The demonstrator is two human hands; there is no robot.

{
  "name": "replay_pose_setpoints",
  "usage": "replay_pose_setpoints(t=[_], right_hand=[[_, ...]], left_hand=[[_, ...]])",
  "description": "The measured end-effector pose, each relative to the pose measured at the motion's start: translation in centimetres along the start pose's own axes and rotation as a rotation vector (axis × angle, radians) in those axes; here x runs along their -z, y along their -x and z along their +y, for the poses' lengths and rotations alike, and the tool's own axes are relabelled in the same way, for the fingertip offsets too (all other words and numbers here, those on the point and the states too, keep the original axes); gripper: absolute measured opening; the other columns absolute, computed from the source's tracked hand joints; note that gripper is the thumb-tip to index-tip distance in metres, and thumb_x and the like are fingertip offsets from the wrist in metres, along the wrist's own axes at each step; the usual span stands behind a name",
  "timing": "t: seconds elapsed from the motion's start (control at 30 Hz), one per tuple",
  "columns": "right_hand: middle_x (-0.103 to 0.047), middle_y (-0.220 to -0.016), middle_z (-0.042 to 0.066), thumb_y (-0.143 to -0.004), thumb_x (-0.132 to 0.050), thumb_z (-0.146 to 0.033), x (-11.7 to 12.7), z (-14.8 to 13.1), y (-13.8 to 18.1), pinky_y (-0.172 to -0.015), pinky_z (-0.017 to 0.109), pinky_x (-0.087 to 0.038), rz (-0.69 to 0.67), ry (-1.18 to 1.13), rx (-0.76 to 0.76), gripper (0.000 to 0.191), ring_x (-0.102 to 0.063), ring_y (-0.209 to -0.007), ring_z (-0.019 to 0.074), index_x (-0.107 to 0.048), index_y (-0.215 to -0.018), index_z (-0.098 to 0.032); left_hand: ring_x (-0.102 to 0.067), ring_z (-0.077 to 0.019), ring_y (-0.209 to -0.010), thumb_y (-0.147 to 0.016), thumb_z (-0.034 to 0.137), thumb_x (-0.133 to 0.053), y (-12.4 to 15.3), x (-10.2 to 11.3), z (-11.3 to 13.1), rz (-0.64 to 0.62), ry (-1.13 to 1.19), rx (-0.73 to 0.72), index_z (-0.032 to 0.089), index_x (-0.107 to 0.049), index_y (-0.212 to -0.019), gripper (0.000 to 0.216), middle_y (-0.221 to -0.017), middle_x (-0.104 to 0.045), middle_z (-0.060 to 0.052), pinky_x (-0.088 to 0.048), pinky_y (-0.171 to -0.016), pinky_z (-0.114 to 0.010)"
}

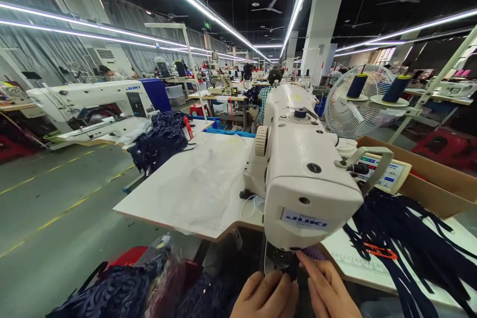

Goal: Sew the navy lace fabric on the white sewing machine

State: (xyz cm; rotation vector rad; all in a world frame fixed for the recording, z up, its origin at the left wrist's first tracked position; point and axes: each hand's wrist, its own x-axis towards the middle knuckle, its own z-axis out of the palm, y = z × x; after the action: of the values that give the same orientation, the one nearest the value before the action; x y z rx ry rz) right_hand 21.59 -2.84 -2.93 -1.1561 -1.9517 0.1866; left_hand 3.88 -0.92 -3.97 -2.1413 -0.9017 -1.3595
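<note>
Both hands sit side by side beneath the Juki sewing machine point(301, 169) head. Left hand point(266, 295) and right hand point(328, 288) pinch dark fabric point(294, 268) straight ahead at the needle, right hand slightly nearer.

You are in a brightly lit hall: long ceiling strips point(208, 12) run away from you and throw even white light over the sewing machine point(301, 169). Its top glares pale, washing out detail. Below the machine head it goes dark; your hands sit in its shadow. The wide lens bends the strips and the floor lines left of the machine into curves. Far behind the machine, things go soft and small. The ceiling above is nearly black.
</note>
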Motion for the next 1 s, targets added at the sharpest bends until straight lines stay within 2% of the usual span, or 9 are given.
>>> replay_pose_setpoints(t=[0.1,0.23,0.33,0.57,0.73,0.9,1.0], right_hand=[[-0.075,-0.107,0.004,-0.099,-0.049,-0.026,0.2,0.7,-0.2,-0.077,0.018,-0.061,0.035,0.082,0.084,0.041,-0.076,-0.092,0.0167,-0.05,-0.14,-0.03],[-0.077,-0.106,0.003,-0.098,-0.05,-0.024,0.0,1.2,-0.5,-0.085,0.019,-0.059,0.009,0.146,0.164,0.028,-0.076,-0.093,0.0162,-0.062,-0.124,-0.027],[-0.077,-0.104,0.005,-0.1,-0.048,-0.024,-0.3,1.1,-0.9,-0.088,0.017,-0.057,0.007,0.143,0.185,0.025,-0.075,-0.094,0.0142,-0.059,-0.121,-0.022],[-0.076,-0.095,0.004,-0.101,-0.045,-0.025,-0.2,0.5,-1.7,-0.081,0.016,-0.059,0.046,0.063,0.124,0.018,-0.076,-0.086,0.0136,-0.057,-0.114,-0.024],[-0.075,-0.097,0.003,-0.1,-0.046,-0.023,-0.1,0.4,-1.5,-0.08,0.016,-0.059,0.02,0.048,0.092,0.018,-0.075,-0.087,0.0129,-0.055,-0.115,-0.025],[-0.075,-0.099,0.005,-0.098,-0.048,-0.021,0.0,0.4,-1.2,-0.081,0.018,-0.06,0.017,0.086,0.121,0.022,-0.075,-0.09,0.0143,-0.056,-0.118,-0.024],[-0.076,-0.099,0.006,-0.097,-0.048,-0.018,-0.2,0.5,-1.0,-0.082,0.018,-0.06,0.018,0.139,0.174,0.024,-0.076,-0.091,0.0156,-0.058,-0.119,-0.022]], left_hand=[[-0.066,-0.0095,-0.077,-0.108,0.037,-0.033,0.1,-0.1,0.0,0.024,0.003,-0.014,0.024,-0.076,-0.086,0.05,-0.079,-0.074,0.005,-0.042,-0.088,-0.024],[-0.067,-0.0086,-0.08,-0.108,0.035,-0.034,0.1,0.1,-0.2,0.006,-0.008,-0.026,0.024,-0.076,-0.089,0.047,-0.084,-0.074,0.005,-0.041,-0.083,-0.026],[-0.066,-0.009,-0.081,-0.108,0.035,-0.033,0.4,0.0,-0.1,0.039,-0.004,-0.005,0.025,-0.076,-0.089,0.048,-0.084,-0.074,0.004,-0.042,-0.082,-0.026],[-0.066,-0.0089,-0.085,-0.107,0.028,-0.035,0.7,-0.1,-0.2,0.02,0.018,-0.021,0.023,-0.076,-0.091,0.044,-0.085,-0.073,0.003,-0.041,-0.089,-0.025],[-0.068,-0.0088,-0.084,-0.104,0.016,-0.039,-0.2,0.6,-0.1,0.007,-0.003,-0.018,0.022,-0.075,-0.09,0.039,-0.085,-0.076,0.005,-0.039,-0.082,-0.027],[-0.069,-0.0089,-0.084,-0.102,0.018,-0.044,-1.3,1.9,0.4,-0.123,-0.005,0.047,0.024,-0.074,-0.093,0.032,-0.087,-0.077,0.007,-0.038,-0.078,-0.028],[-0.069,-0.0082,-0.081,-0.102,0.016,-0.043,-1.2,1.6,0.5,-0.062,-0.02,0.053,0.024,-0.074,-0.089,0.035,-0.084,-0.076,0.008,-0.038,-0.075,-0.029]])
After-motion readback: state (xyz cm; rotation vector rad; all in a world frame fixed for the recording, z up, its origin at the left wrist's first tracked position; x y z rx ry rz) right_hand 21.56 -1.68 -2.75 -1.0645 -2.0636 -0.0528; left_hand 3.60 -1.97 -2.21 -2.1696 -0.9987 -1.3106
